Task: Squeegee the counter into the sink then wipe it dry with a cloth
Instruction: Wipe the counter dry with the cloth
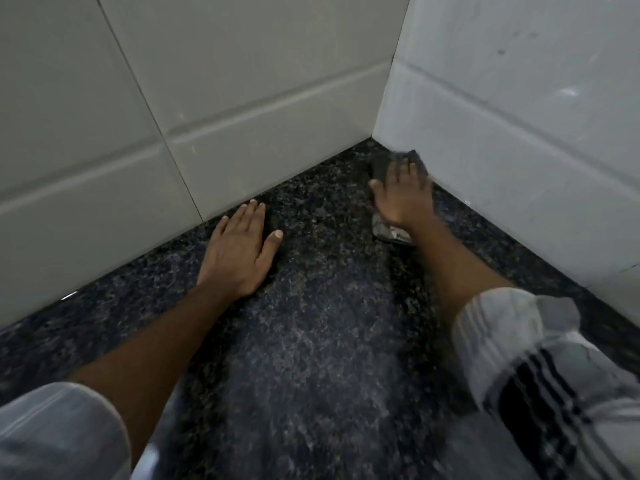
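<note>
The dark speckled granite counter point(311, 323) runs into a tiled corner. My right hand point(403, 194) presses a grey cloth point(384, 166) flat on the counter close to that corner; the cloth shows beyond my fingers and again under my wrist. The hand and cloth are blurred. My left hand point(239, 249) lies flat on the counter near the back wall, fingers spread, holding nothing. No squeegee and no sink are in view.
White tiled walls point(242, 98) meet at the corner above the cloth, one along the back left, one point(519, 133) along the right. Rolled-up grey striped sleeves cover both of my upper arms at the bottom of the view.
</note>
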